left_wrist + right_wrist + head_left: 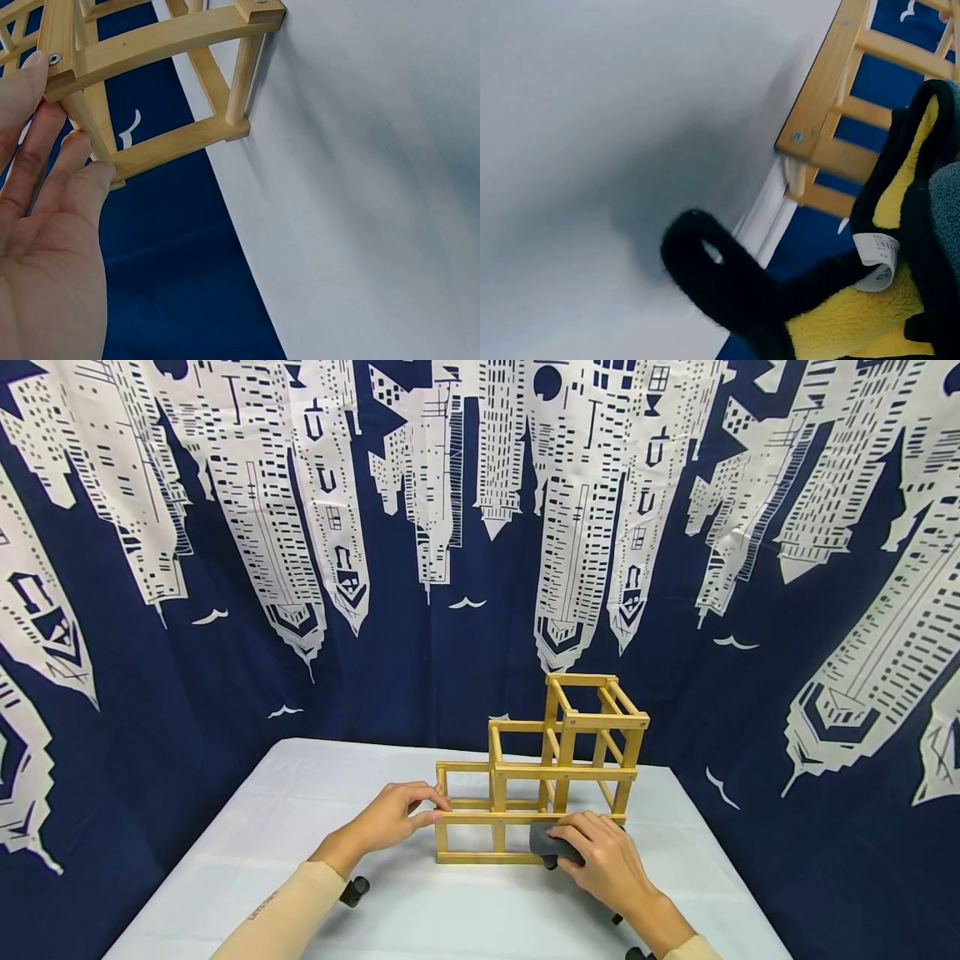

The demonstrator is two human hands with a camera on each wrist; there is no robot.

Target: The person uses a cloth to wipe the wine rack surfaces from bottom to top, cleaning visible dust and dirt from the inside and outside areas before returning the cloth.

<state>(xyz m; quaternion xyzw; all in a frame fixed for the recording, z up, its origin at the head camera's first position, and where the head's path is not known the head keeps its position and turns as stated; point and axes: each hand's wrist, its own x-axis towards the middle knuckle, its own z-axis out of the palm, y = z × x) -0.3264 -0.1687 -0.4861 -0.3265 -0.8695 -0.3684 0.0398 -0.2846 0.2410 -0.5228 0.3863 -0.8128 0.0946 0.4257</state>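
Cloth, grey on one side and yellow on the other with black edging, sits bunched at the lower front right of a stepped wooden rack. The right hand has its fingers curled over the bundle and grips it; whether the cloth touches the wood behind cannot be made out. From the right wrist view, a black loop and a white label stick out loose from the cloth. That loop could snag on a rail end or dowel if the hand sweeps close, and a sharp pull would then drag the frame.

At the other end, the left hand pinches the rack's front left corner, thumb on the outer face and fingers behind. It looks a light hold, so firm pressure from the right might slide or twist the rack, most of all as its tall steps rise on the right. The gaps between bars are narrow, and a thick fold could jam there.

The rack stands upright on the white-covered table, whose smooth covering might ruck under it if pushed. Behind hangs a navy curtain printed with white buildings.
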